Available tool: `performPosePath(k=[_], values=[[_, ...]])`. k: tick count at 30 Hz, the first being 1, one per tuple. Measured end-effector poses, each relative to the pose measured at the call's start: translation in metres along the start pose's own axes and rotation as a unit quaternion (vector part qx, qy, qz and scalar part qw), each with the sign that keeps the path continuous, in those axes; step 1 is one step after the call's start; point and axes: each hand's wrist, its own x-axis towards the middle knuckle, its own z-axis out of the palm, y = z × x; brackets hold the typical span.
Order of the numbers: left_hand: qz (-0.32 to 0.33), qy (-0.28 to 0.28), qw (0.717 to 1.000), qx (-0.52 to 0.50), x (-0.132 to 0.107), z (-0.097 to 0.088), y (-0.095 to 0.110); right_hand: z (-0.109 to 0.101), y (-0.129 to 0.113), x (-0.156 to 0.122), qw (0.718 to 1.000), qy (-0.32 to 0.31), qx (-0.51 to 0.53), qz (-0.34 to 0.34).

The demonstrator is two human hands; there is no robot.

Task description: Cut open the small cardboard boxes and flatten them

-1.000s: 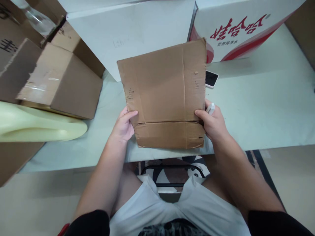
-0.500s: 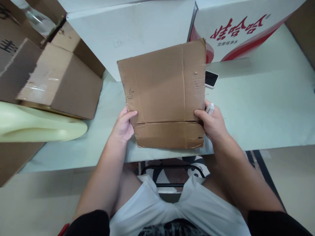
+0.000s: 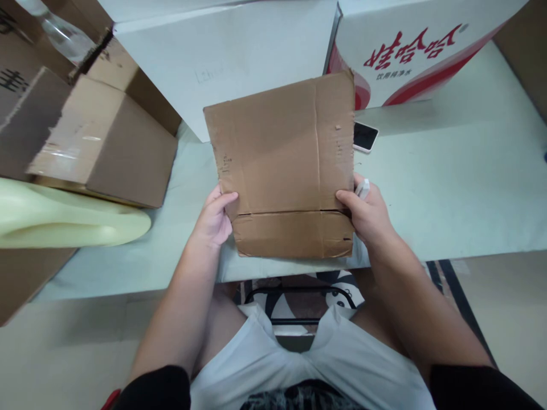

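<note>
A flat, creased piece of brown cardboard (image 3: 277, 154) is held up over the near edge of the table, tilted with its top edge away from me. My left hand (image 3: 217, 216) grips its left edge, thumb on the front face and fingers behind. On the right edge, my right hand (image 3: 370, 210) pinches it the same way. A small white object (image 3: 363, 188) pokes out between the right thumb and fingers; its kind cannot be made out. The fingers behind the cardboard are hidden.
A pale-green cloth covers the table (image 3: 448, 188). Behind the cardboard stand a white box (image 3: 171, 68) and a white-and-red printed carton (image 3: 410, 62). A phone (image 3: 365, 136) lies beyond my right hand. Cardboard boxes (image 3: 132, 148) and a pale-yellow smooth object (image 3: 85, 219) occupy the left.
The cardboard's upper right corner has shifted very slightly left and down. Both hands keep the same hold.
</note>
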Motion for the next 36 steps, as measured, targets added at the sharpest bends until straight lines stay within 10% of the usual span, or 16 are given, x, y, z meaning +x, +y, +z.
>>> performPosePath(k=[36], values=[[0.123,0.123,0.981,-0.088,0.011,-0.008,-0.004,-0.002,0.005,0.0,0.997,-0.032,0.064,-0.016]])
